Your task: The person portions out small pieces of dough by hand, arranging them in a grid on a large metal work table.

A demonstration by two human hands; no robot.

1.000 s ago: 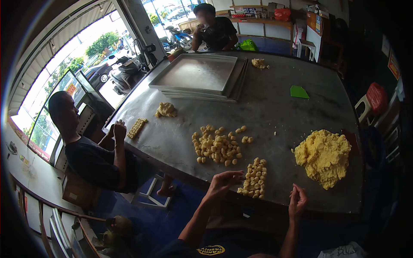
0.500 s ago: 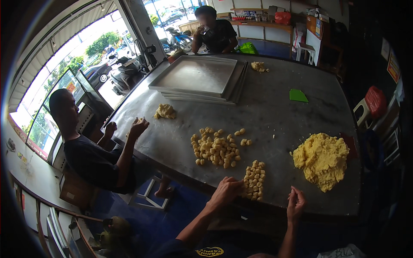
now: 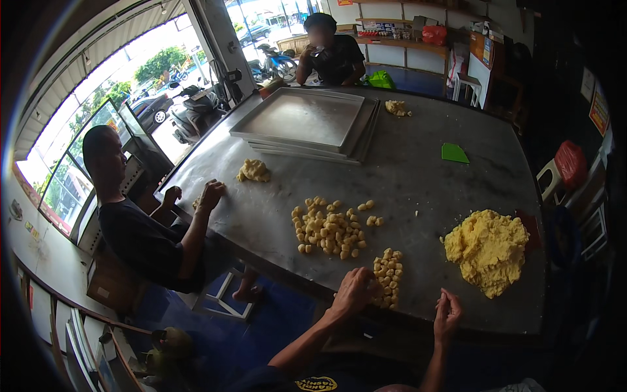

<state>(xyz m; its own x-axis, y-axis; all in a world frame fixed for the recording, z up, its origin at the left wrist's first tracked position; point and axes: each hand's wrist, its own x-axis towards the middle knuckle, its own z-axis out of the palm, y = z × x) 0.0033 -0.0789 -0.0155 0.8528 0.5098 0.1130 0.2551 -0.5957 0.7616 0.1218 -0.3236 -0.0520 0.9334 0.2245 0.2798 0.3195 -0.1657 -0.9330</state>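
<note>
Dough balls, small batch (image 3: pixel 390 271): packed in a narrow block at the near edge of the tabletop (image 3: pixel 418 179), its lower left side partly hidden.
Left hand (image 3: pixel 357 287): came in a little closer than a second ago, when it reached out flatter beside the batch; it now covers that lower left side, fingers curled. Whether they grasp a ball or only press against the block, I cannot tell.
Right hand (image 3: pixel 447 313): much as before, over the near edge between the batch and the yellow mound; fingers bent, no ball visible in them, though I cannot tell if something small is pinched.
What the shift means: the left hand seems to be doing the work on the batch, with the right standing by; the block looks about the same.
Loose dough balls (image 3: pixel 330 228): heaped just beyond the batch, apparently undisturbed.
Yellow dough mound (image 3: pixel 486 251): to the right, untouched by either hand.
Co-worker at the left (image 3: pixel 140 222): hands were together, now parted, one over a dough strip, mostly hidden, near a dough lump (image 3: pixel 253 171).
Farther out: stacked trays (image 3: pixel 300 117) and a green scraper (image 3: pixel 454 153), both unmoved.
</note>
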